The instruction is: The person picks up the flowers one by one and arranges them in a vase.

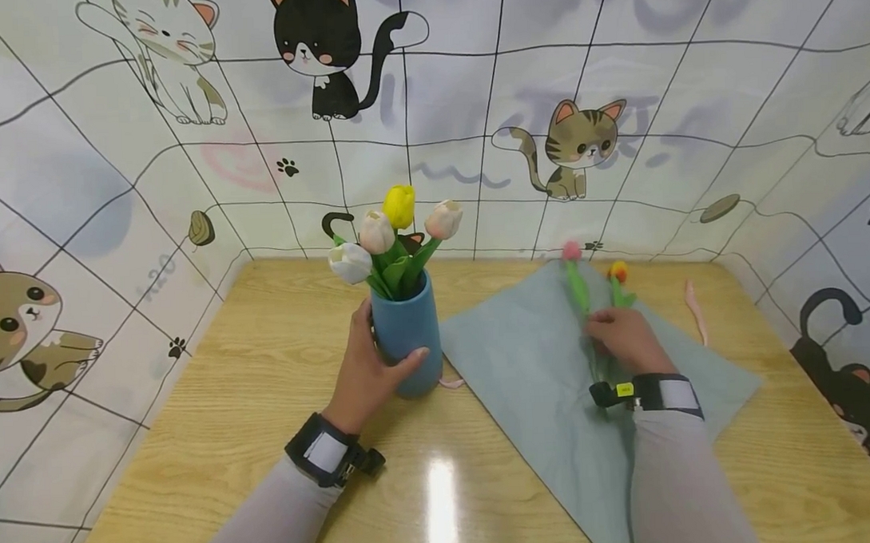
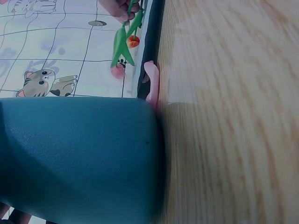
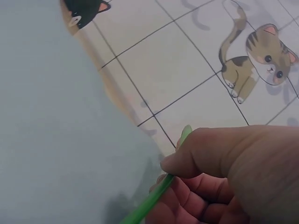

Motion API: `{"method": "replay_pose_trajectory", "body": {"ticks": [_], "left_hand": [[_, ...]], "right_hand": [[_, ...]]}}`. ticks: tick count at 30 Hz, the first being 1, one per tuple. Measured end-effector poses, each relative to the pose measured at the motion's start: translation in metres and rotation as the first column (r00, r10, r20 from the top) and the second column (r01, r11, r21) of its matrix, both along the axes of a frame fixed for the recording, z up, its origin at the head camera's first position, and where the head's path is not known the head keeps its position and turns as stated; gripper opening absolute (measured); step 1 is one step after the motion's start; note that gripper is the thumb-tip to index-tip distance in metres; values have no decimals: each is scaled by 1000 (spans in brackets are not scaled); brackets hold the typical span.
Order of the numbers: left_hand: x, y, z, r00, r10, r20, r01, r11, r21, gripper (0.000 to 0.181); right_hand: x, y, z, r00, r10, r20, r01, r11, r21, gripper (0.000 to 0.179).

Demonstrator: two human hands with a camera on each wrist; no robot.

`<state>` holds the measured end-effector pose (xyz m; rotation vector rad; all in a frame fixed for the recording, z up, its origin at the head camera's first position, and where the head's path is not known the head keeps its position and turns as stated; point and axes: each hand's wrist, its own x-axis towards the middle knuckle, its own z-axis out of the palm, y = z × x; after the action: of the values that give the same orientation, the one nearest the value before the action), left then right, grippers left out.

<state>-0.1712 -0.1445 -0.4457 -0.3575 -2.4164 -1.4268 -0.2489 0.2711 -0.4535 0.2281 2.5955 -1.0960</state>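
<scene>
My left hand (image 1: 367, 374) grips the side of a blue vase (image 1: 419, 336) standing on the table, thumb across its front. Out of the vase rise a yellow tulip (image 1: 400, 207), a white tulip (image 1: 350, 263) and two pale pink ones. Over on the right, my right hand (image 1: 628, 341) pinches the green stem (image 3: 152, 200) of a pink tulip (image 1: 577, 286) between thumb and fingers, above a sheet of grey-blue wrapping paper (image 1: 524, 364). Just behind that hand is an orange-red tulip (image 1: 618, 273), its lower stem hidden by the hand.
A pink ribbon strip (image 1: 695, 313) lies on the wooden table (image 1: 266, 389) to the right of the paper. Another pink piece (image 1: 451, 382) shows at the vase's base. A white cloth backdrop with cartoon cats (image 1: 319, 52) surrounds the table's back and sides.
</scene>
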Motion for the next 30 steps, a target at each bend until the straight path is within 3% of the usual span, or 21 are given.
{"method": "replay_pose_trajectory", "body": {"ticks": [9, 16, 22, 28, 30], "left_hand": [[-2, 1, 1, 1000, -1, -3, 1, 1000, -4, 105], [-1, 1, 1, 1000, -4, -7, 4, 1000, 1, 105], [0, 2, 1, 1000, -2, 1, 2, 1000, 2, 105], [1, 2, 0, 1000, -2, 20, 2, 1000, 29, 104], [1, 2, 0, 1000, -5, 23, 4, 999, 37, 104]], "right_hand": [[6, 10, 9, 1000, -13, 2, 13, 987, -159, 55], [8, 13, 11, 997, 14, -73, -31, 970, -240, 56], [7, 14, 12, 989, -64, -134, 10, 928, -373, 56], [7, 13, 16, 972, -161, -171, 63, 882, -467, 33], [7, 13, 18, 966, -194, -171, 79, 850, -521, 28]]}}
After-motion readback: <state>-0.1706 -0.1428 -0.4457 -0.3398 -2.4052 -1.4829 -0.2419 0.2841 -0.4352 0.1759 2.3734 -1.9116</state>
